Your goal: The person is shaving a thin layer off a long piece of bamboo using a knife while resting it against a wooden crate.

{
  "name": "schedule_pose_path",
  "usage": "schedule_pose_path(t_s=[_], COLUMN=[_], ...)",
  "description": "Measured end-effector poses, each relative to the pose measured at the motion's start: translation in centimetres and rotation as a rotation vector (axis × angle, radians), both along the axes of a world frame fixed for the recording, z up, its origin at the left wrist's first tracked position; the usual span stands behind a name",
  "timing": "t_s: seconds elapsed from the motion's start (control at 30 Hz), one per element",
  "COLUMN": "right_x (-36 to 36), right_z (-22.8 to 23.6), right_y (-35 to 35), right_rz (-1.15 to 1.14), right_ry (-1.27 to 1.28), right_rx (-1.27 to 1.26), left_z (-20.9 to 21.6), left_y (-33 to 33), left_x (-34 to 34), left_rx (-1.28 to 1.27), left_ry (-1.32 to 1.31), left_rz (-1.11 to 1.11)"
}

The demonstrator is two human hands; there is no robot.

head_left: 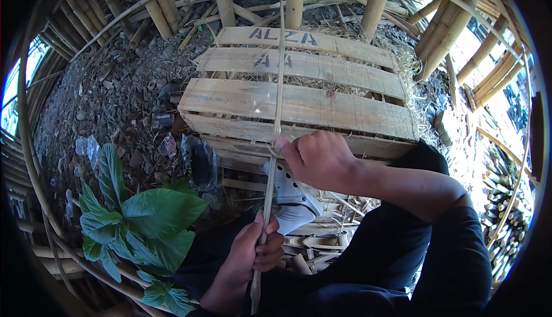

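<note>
1. At the left, a green-leaved plant [138, 219] grows up from the dirt ground [109, 98], which is strewn with dry litter and a few scraps of clear plastic.
2. Just right of the plant, the left hand [253, 248] is closed in a fist around the lower part of a thin bamboo strip [278, 87], the fingers wrapped fully round it near the person's lap.
3. The bamboo strip runs almost upright through the middle of the view: its lower end pokes out below the left hand, and its upper part lies across the slats of a wooden crate [305, 104], reaching beyond the crate's far edge.
4. The crate sits on the ground in front of the person, with straw showing between its slats and along its right edge.
5. The right hand [316, 159] is at the crate's near edge, curled shut, its thumb pressing the strip there; what else it may grip is hidden under the fingers.
6. A white shoe [290, 199] shows below the right hand, between the two hands.
7. Thick bamboo poles [448, 23] stand behind and to the right of the crate.
</note>
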State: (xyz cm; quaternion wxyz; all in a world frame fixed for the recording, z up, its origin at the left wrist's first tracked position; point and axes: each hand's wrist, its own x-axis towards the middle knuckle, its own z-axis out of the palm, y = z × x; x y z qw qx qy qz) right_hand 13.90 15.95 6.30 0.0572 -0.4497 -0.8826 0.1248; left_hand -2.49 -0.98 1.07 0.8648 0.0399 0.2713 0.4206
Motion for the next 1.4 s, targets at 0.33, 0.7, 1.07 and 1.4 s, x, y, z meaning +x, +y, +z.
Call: schedule_pose_path(t_s=[0.33,0.7,1.07,1.4], right_x=[-0.5,-0.8,-0.4,0.0], right_z=[-1.9,-1.4,0.4,0.3], right_y=[0.4,-2.6,-2.7,-3.0], right_rz=[-0.027,0.117,0.245,0.389], right_ry=[0.326,0.239,0.025,-0.146], right_rx=[-0.587,-0.576,-0.329,-0.171], left_z=[-1.4,-2.9,-3.9,-5.1], left_y=[0.7,1.6,2.3,3.5], left_x=[0.1,0.3,-0.5,-0.9], left_rx=[0.060,0.106,0.065,0.080], left_ry=[-0.038,-0.194,-0.246,-0.248], left_rz=[-0.061,0.053,0.112,0.082])
